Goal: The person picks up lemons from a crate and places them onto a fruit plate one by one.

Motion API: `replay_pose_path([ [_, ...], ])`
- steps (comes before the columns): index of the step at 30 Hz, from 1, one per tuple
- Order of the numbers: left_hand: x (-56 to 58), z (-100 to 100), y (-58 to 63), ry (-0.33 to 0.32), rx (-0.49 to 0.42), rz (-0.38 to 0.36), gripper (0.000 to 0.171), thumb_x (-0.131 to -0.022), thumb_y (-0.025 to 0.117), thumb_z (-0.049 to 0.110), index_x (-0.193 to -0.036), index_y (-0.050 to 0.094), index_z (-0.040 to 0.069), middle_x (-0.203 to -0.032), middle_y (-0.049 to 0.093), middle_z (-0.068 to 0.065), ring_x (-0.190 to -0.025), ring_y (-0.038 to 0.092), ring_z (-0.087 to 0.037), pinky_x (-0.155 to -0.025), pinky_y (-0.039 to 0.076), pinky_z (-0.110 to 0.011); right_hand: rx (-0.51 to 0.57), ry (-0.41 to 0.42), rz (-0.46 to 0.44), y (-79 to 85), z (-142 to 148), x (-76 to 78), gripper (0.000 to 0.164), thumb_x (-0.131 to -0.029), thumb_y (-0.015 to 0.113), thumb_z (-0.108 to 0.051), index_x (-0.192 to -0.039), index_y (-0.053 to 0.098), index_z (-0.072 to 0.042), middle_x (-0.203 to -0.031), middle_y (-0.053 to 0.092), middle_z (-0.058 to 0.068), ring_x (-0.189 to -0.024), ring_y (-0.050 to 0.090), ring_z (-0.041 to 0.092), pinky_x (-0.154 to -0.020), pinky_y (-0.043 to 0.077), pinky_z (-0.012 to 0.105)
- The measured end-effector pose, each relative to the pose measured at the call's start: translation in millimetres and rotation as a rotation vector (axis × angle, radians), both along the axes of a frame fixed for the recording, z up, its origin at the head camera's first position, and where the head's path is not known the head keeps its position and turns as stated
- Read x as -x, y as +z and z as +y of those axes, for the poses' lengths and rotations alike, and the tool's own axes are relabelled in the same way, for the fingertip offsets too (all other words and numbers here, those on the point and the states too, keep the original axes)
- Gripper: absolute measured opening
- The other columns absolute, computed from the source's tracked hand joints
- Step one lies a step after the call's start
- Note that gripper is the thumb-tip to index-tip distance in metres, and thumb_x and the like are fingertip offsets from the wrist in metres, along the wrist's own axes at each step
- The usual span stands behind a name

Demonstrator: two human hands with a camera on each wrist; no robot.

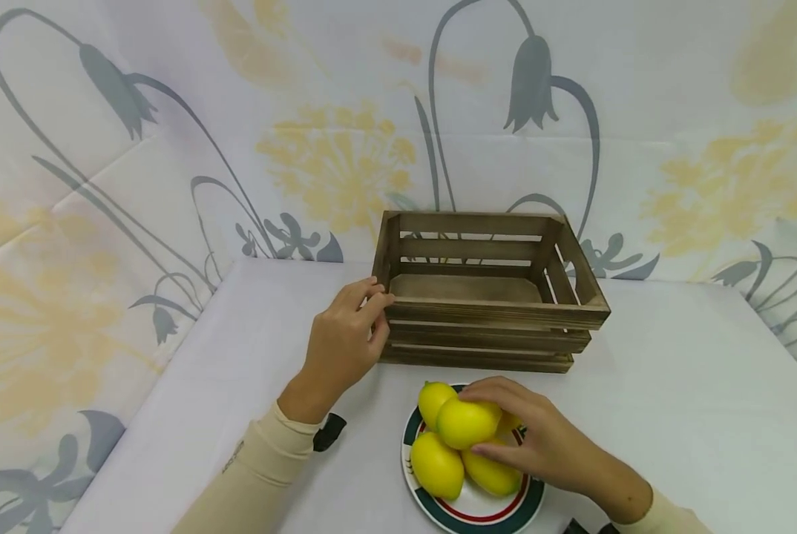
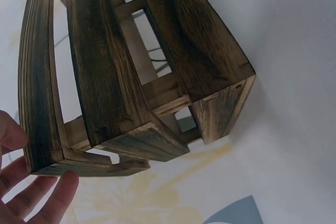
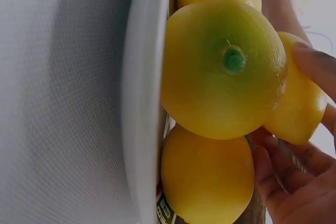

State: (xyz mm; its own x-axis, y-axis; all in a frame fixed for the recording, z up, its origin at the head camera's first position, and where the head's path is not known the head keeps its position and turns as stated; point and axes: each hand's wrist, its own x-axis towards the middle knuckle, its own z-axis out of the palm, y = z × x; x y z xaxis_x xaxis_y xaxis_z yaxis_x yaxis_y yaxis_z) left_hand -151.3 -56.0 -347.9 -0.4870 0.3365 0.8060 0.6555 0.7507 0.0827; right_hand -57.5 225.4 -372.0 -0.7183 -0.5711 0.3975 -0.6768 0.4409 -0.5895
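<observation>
My left hand (image 1: 345,334) grips the near left corner of a dark brown slatted wooden crate (image 1: 485,315). In the left wrist view, its thumb and fingers lie around the end of one slat of the crate (image 2: 105,56). My right hand (image 1: 552,437) pinches the uppermost yellow lemon (image 1: 468,423) between thumb and fingers. Below that lemon, several more lemons (image 1: 437,466) sit on a round plate (image 1: 427,506) with a dark green rim and a red ring. In the right wrist view, the held lemon (image 3: 302,93) is partly hidden behind a nearer one.
The crate stands behind the plate, and the part of its floor that shows is bare wood. A white cloth (image 1: 692,393) covers the table. At the back hangs a flower-printed curtain (image 1: 345,89). Black straps (image 1: 329,432) show at the wrists.
</observation>
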Motion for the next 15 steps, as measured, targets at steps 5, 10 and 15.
replay_pose_path([
  [5, -1.2, -1.9, -1.7, 0.000, 0.000, 0.003, 0.016, -0.086, 0.064, 0.001, -0.099, 0.072, 0.008, -0.107, 0.068, -0.011, -0.113, 0.067, -0.026, -0.068, 0.062, -0.037, -0.026, 0.012, -0.032, -2.8, -1.2, -0.9, 0.052, -0.084, 0.081, -0.029, -0.131, 0.059, -0.024, -0.130, 0.061, -0.005, -0.117, 0.060, 0.011, -0.102, 0.050, 0.022],
  [10, -0.8, -2.1, -1.5, -0.004, -0.005, 0.008, 0.016, -0.086, 0.064, 0.000, -0.098, 0.072, 0.007, -0.106, 0.068, -0.011, -0.113, 0.067, -0.027, -0.069, 0.062, -0.038, -0.067, 0.005, -0.066, -1.5, -0.3, -1.7, 0.054, -0.084, 0.081, -0.030, -0.133, 0.057, -0.026, -0.133, 0.059, -0.007, -0.121, 0.058, 0.011, -0.104, 0.049, 0.022],
  [15, -0.2, -0.5, -1.1, -0.002, -0.007, 0.001, 0.016, -0.087, 0.063, 0.001, -0.099, 0.072, 0.007, -0.107, 0.068, -0.011, -0.114, 0.067, -0.026, -0.069, 0.062, -0.037, -0.106, -0.026, -0.064, 0.9, 1.5, -2.6, 0.058, -0.083, 0.083, -0.029, -0.134, 0.055, -0.029, -0.135, 0.057, -0.008, -0.123, 0.055, 0.010, -0.105, 0.048, 0.023],
])
